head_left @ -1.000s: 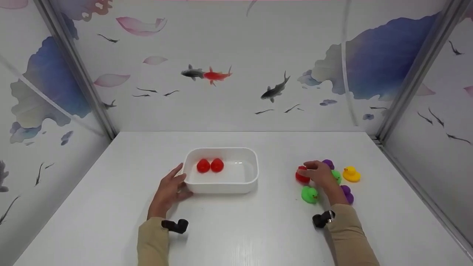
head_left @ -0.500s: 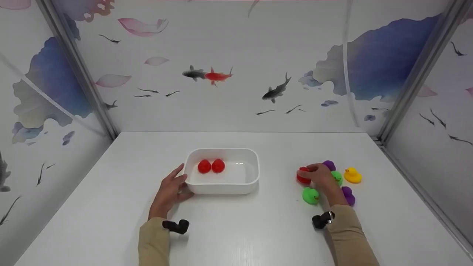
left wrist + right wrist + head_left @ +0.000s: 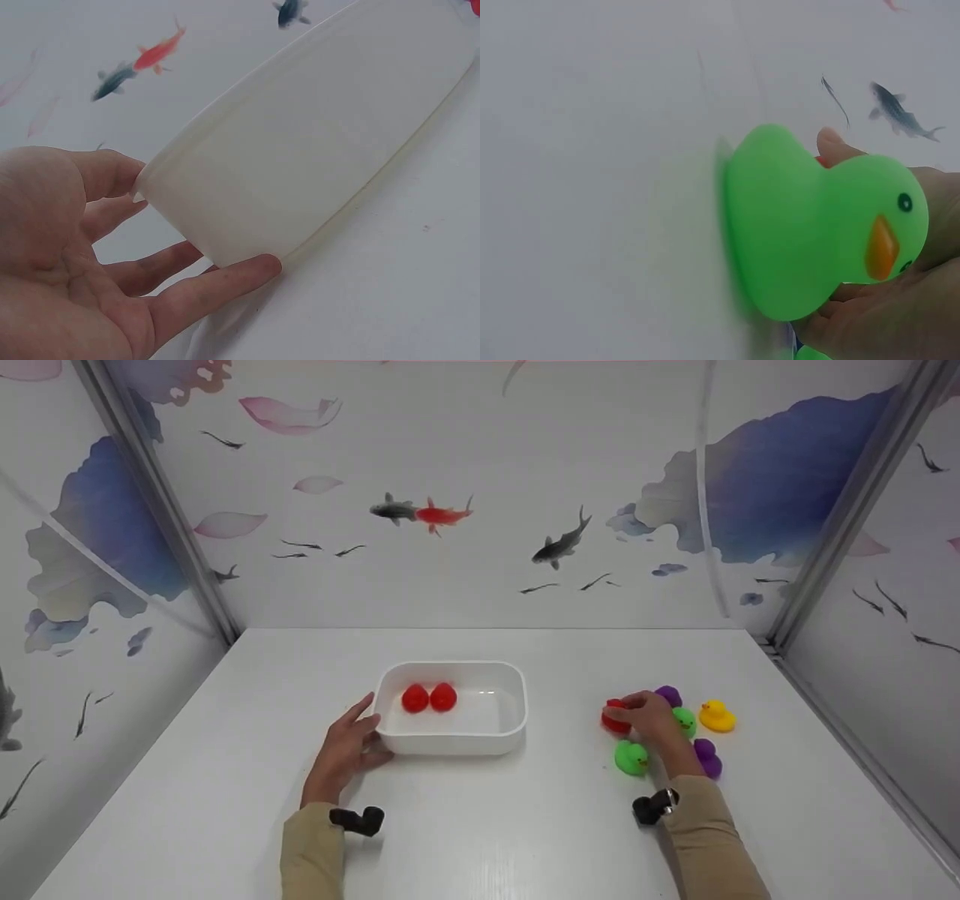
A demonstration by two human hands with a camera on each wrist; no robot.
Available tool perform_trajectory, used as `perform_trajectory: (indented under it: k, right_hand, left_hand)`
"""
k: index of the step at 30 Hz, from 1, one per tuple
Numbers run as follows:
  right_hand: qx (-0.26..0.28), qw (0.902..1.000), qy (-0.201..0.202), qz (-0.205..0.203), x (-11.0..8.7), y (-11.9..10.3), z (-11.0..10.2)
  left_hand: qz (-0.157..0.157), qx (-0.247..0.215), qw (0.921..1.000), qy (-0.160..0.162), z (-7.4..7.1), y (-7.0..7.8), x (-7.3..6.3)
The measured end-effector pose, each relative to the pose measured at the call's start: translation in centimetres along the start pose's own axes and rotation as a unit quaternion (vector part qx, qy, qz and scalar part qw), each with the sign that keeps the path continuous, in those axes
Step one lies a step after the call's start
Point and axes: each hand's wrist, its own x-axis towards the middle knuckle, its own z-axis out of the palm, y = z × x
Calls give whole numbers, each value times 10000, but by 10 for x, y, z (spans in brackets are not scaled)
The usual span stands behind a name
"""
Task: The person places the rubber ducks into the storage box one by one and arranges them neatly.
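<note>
My left hand (image 3: 339, 750) rests against the left end of a white plastic bin (image 3: 450, 744). In the left wrist view its extended fingers lie spread along the end wall (image 3: 300, 135), one fingertip at the rim and another digit by the bottom corner. Inside the bin two red rubber ducks (image 3: 443, 697) sit side by side on the left. At the right, my right hand (image 3: 654, 720) grips a third red duck (image 3: 615, 725) between thumb and fingers, down at the table. A green duck (image 3: 780, 217) hides most of that grip in the right wrist view.
Around my right hand stand the green duck in front (image 3: 631, 758), another green duck (image 3: 683, 721) behind the wrist, a purple duck (image 3: 667, 696) farther back, another purple duck (image 3: 706, 759) beside the forearm and a yellow duck (image 3: 718, 716) at far right. Printed panels (image 3: 480, 577) enclose the table.
The right hand's fingers have drawn in around the red duck, which stays in place. The left hand and the bin have held still; the head view shifted slightly.
</note>
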Motion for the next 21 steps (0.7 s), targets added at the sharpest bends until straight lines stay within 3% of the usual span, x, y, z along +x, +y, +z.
perform_trajectory:
  k: [6, 21]
  right_hand:
    - [111, 9997, 7, -204, -1, -2, 1]
    - [390, 9978, -129, -520, -14, -23, 0]
  left_hand:
    - [139, -85, 9999, -47, -1, -2, -2]
    - [38, -45, 10000, -67, -2, -1, -1]
